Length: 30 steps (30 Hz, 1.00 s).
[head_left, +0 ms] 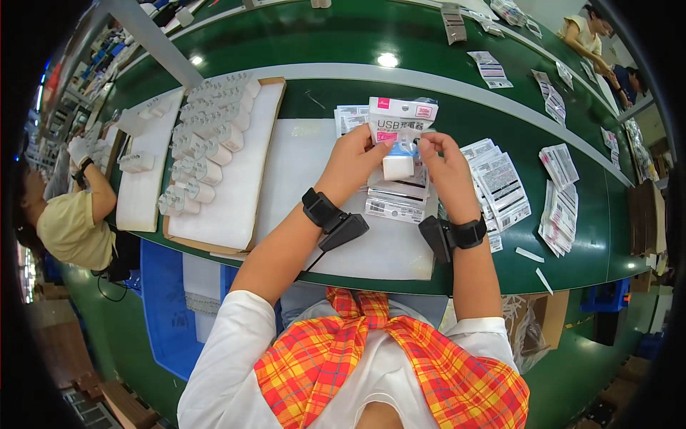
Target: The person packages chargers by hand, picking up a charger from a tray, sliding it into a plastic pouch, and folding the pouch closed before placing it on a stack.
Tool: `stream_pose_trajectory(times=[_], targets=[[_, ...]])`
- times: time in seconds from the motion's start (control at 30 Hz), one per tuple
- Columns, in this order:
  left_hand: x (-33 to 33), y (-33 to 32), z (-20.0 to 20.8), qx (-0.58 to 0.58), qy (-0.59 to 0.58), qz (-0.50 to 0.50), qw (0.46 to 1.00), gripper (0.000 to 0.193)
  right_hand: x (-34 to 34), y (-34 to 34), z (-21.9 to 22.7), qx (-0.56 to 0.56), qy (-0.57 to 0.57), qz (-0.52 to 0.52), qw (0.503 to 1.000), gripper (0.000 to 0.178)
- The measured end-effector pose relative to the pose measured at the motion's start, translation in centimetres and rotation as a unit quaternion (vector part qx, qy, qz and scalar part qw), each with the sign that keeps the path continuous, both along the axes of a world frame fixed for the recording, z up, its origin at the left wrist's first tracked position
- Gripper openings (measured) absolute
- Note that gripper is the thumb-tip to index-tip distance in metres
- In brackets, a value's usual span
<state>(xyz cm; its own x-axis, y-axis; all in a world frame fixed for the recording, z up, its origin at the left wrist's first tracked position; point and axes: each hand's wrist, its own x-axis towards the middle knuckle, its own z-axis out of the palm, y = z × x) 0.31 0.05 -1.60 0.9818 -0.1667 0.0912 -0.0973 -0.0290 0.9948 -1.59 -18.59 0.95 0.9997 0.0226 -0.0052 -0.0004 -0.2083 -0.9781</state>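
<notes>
A small clear plastic packet (404,123) with a white, pink and blue printed face is held upright in front of me. A white USB charger (398,168) shows at its lower end; whether it lies fully inside I cannot tell. My left hand (351,163) grips the packet's left side, thumb across the front. At the right edge, my right hand (446,168) pinches the packet with thumb and fingers. Below and behind it lie flat printed packets (394,206) on a white sheet (307,161).
Rows of white chargers (207,146) stand on a cardboard-edged tray (259,150) to the left. Stacked printed packets (504,184) and another pile (559,214) lie right. A metal rail (457,87) crosses behind. A blue crate (163,307) sits below the table; a co-worker (78,222) is at far left.
</notes>
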Motion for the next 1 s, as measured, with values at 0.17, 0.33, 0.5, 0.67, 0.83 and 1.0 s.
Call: stream_pose_trajectory(times=[0.17,0.33,0.5,0.67,0.83,1.0], targets=[[0.1,0.1,0.0,0.032,-0.012,0.033,0.999,0.031,0.6,-0.5,0.1,0.167,0.090,0.060,0.980,0.026],[1.0,0.3,1.9,-0.009,0.006,-0.011,1.000,0.028,1.9,-2.6,-0.5,0.140,0.067,0.078,0.985,0.023],[-0.3,2.2,0.7,0.213,0.019,-0.117,0.970,0.022,0.4,-6.1,-3.8,-0.290,-0.303,0.164,0.893,0.018],[-4.4,1.6,-0.2,0.441,-0.197,-0.078,0.872,0.028,-4.0,-1.9,2.2,-0.405,-0.244,0.306,0.826,0.024],[-4.1,0.5,-0.5,0.450,-0.214,-0.071,0.864,0.036,-3.5,-0.4,-1.0,-0.380,-0.219,0.242,0.866,0.022],[-4.3,0.7,-1.0,0.437,-0.212,-0.058,0.872,0.038,-2.5,-0.2,-0.2,-0.323,-0.116,0.250,0.905,0.015]])
